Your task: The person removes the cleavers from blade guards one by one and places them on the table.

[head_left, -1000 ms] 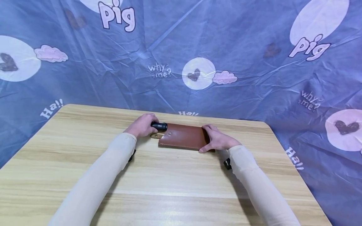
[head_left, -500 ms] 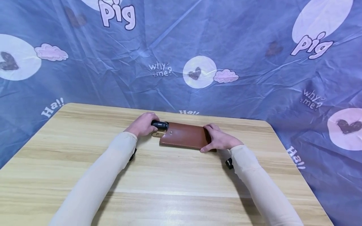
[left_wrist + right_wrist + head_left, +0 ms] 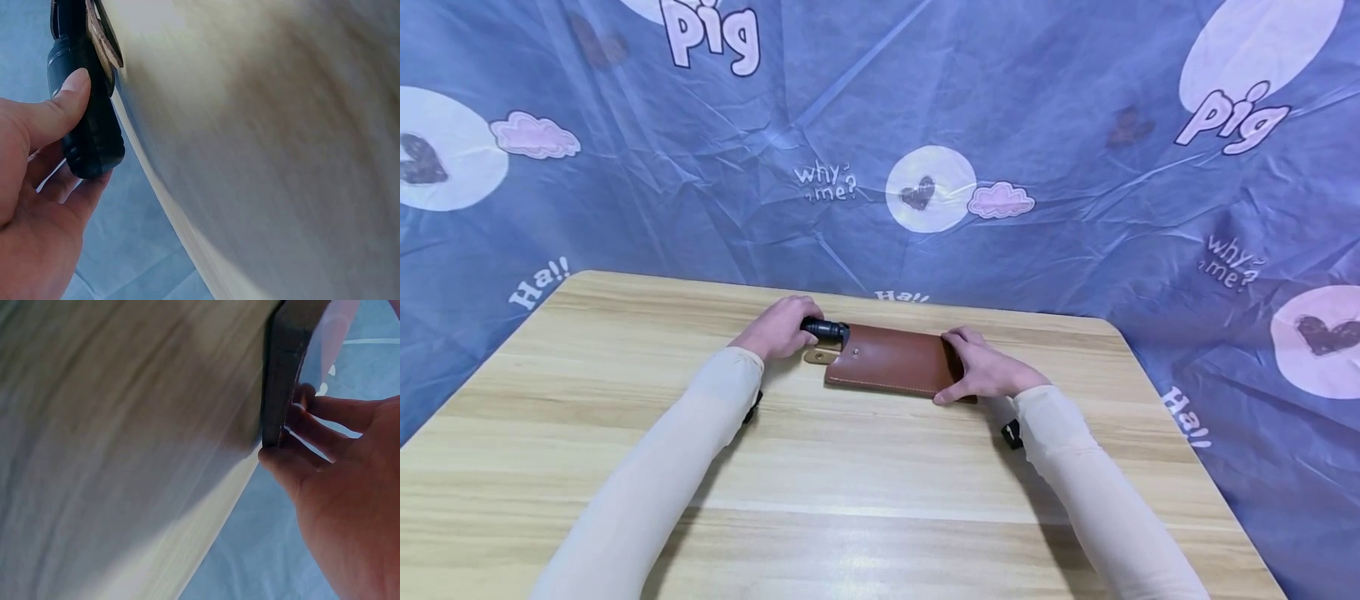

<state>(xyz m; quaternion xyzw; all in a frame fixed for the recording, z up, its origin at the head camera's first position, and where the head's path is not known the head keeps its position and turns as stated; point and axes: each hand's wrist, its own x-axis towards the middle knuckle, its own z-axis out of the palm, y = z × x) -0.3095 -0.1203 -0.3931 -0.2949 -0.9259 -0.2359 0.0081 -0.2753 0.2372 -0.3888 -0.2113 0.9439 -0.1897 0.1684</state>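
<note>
A brown leather sheath (image 3: 891,360) lies flat on the wooden table (image 3: 820,483), near its far edge. A black handle (image 3: 824,329) sticks out of the sheath's left end, above a small tan strap (image 3: 818,357). My left hand (image 3: 777,330) grips that black handle (image 3: 87,119), thumb on top. My right hand (image 3: 985,372) holds the sheath's right end (image 3: 284,369), thumb at the near edge and fingers over the far side. What the sheath holds is hidden apart from the handle.
A blue printed cloth (image 3: 880,142) hangs behind the table and drapes past its left and right edges. Bare table surface stretches between my forearms and toward me.
The black handle has slid a little further into the sheath, pushed rightward by my left hand. My right hand stays on the sheath's right end.
</note>
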